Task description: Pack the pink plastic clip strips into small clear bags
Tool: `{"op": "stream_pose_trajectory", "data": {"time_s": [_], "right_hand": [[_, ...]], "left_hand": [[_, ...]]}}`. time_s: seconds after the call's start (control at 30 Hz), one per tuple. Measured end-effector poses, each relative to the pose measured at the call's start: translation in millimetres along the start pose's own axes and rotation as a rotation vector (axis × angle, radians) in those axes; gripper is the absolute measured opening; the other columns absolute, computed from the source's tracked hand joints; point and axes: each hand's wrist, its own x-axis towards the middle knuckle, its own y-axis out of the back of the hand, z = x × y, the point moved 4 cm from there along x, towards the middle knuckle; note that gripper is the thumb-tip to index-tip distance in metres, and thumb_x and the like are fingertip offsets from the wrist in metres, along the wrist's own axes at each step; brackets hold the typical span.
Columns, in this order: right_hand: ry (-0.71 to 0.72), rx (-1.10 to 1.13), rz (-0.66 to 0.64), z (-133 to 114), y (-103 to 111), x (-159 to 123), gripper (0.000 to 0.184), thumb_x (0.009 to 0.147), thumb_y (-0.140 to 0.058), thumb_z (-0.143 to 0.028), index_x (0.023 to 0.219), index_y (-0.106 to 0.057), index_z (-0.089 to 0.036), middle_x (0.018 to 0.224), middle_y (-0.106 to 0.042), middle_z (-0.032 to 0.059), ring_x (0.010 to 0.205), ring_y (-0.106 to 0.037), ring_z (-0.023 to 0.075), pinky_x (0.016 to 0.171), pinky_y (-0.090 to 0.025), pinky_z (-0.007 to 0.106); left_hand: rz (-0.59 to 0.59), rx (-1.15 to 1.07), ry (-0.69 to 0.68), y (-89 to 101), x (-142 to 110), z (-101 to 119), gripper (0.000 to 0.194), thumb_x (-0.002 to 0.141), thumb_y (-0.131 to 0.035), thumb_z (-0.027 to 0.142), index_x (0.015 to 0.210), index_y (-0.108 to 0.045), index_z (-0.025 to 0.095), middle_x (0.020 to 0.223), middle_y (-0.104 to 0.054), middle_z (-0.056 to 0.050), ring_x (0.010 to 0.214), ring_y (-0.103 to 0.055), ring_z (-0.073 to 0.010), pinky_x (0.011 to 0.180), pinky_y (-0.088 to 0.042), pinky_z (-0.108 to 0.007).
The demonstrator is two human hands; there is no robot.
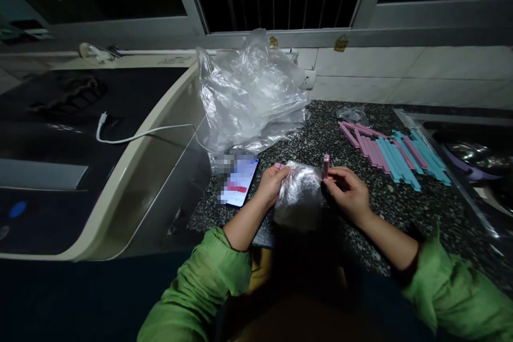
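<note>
Head view: left grip [270, 186] holds a clear plastic bag [301, 192], right grip [349, 193] pinches a slim pink plastic strip [326, 164], loose pink and blue strips [389, 157] remaining to its right.

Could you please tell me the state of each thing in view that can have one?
Left hand: gripping the small bag
Right hand: pinching a pink strip
Small bag: held, contents unclear
Pink strip: upright
Other strips: lying, mostly side by side
Phone: face up, screen lit
Cable: visible end unplugged
Large bag: crumpled
Washer lid: shut
</note>
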Motion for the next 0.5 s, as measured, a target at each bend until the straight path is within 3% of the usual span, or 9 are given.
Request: {"op": "stream_pose_trajectory", "data": {"time_s": [0.2,0.5], "right_hand": [[0.134,-0.121,-0.024,-8.1,0.3,1.4,0.011,0.078,-0.058,-0.02,0.088,-0.062,-0.021,0.082,-0.063,0.004,0.069,-0.059,0.0137,0.061,-0.051,0.028],[0.175,-0.127,-0.066,-8.1,-2.8,1.4,0.014,0.079,-0.057,-0.019,0.091,-0.065,-0.022,0.08,-0.063,0.0049,0.074,-0.06,0.0152,0.065,-0.05,0.029]], "left_hand": [[-0.012,0.046,-0.022,1.8,0.3,-1.1,0.036,0.045,-0.078,0.037,0.055,-0.052,0.013,0.05,-0.053,0.003,0.046,-0.045,-0.0071,0.051,-0.033,-0.022],[-0.018,0.094,-0.041,2.2,0.2,0.0,0.033,0.049,-0.076,0.035,0.059,-0.052,0.013,0.053,-0.052,0.004,0.048,-0.044,-0.0069,0.052,-0.032,-0.021]]}}
